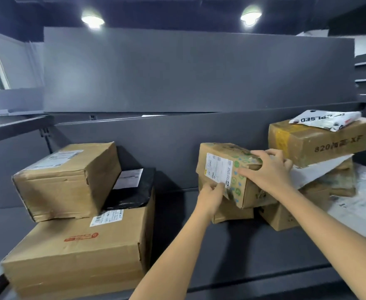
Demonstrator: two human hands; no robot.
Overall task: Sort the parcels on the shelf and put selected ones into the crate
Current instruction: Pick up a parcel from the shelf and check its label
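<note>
A small cardboard parcel (221, 161) with green print and a white label sits tilted on other boxes at the middle right of the dark shelf (232, 245). My right hand (266, 167) lies over its top right corner, fingers curled round the edge. My left hand (210, 194) holds its lower front edge, just under the label. At the left, a medium box (67, 180) and a black poly bag (132, 189) rest on a large box (80, 252). No crate is in view.
Right of the held parcel, a long box (320, 141) marked 820 leans on a pile, with a white mailer (325, 119) on top. A white padded envelope (359, 204) lies at the far right. More small boxes (279, 215) sit beneath. A grey back panel rises behind.
</note>
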